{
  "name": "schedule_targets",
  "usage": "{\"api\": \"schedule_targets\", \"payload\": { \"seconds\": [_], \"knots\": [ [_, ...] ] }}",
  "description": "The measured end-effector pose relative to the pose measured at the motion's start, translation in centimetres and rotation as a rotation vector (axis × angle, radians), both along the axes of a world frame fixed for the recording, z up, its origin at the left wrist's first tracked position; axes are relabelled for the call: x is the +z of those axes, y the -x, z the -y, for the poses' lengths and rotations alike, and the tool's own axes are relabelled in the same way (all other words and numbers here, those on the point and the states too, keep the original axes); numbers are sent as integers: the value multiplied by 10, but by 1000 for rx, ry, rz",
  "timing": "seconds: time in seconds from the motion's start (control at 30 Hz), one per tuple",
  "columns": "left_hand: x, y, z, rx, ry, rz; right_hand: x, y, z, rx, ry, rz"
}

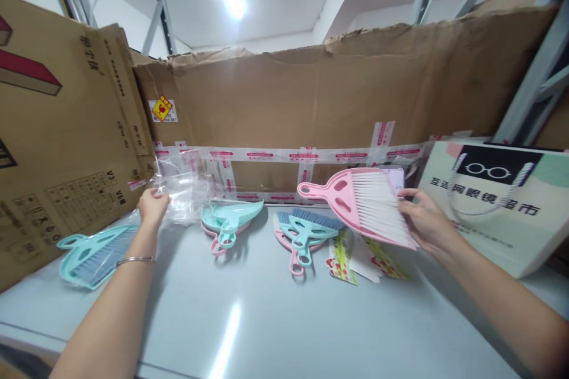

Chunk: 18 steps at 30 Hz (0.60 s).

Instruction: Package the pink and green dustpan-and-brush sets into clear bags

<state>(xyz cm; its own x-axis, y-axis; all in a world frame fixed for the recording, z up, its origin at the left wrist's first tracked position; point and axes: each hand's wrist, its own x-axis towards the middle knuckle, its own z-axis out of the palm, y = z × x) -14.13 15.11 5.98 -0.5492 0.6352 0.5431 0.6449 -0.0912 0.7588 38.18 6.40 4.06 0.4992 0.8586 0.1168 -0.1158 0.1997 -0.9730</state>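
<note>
My right hand (425, 222) grips the wide end of a pink dustpan (342, 192) with a white-bristled brush (377, 201) lying in it, raised above the table. A pale printed card (393, 179) shows at its back edge near my fingers. On the left, my left hand (153, 206) pinches the edge of a clear plastic bag (184, 192) from a crumpled pile. Beside that forearm lies a bagged turquoise dustpan and brush set (95, 257). Turquoise dustpans (233, 216) rest on a pink one in the middle. Right of them, turquoise brushes (306, 234) lie over a pink brush.
Printed cards (341, 260) lie on the pale table (249, 314) below the raised dustpan. A cardboard wall (275, 100) closes off the back. A large carton (57, 130) stands at left, and a paper bag with rope handles (484, 207) stands at right near metal shelf posts.
</note>
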Motion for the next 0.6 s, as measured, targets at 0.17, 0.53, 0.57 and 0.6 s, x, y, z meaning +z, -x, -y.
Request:
{"api": "schedule_targets", "payload": {
  "seconds": [0.17,0.53,0.57,0.6],
  "knots": [
    [11,-62,26,27,-392,-212,0,8,1,27,29,-111],
    [-4,-210,96,-1381,-62,465,-11,76,27,156,-87,341],
    [-3,-208,97,-1367,-75,475,-8,80,31,42,-217,474],
    [-2,-207,99,-1356,-78,468,-3,84,35,-32,-357,621]
  ]
}}
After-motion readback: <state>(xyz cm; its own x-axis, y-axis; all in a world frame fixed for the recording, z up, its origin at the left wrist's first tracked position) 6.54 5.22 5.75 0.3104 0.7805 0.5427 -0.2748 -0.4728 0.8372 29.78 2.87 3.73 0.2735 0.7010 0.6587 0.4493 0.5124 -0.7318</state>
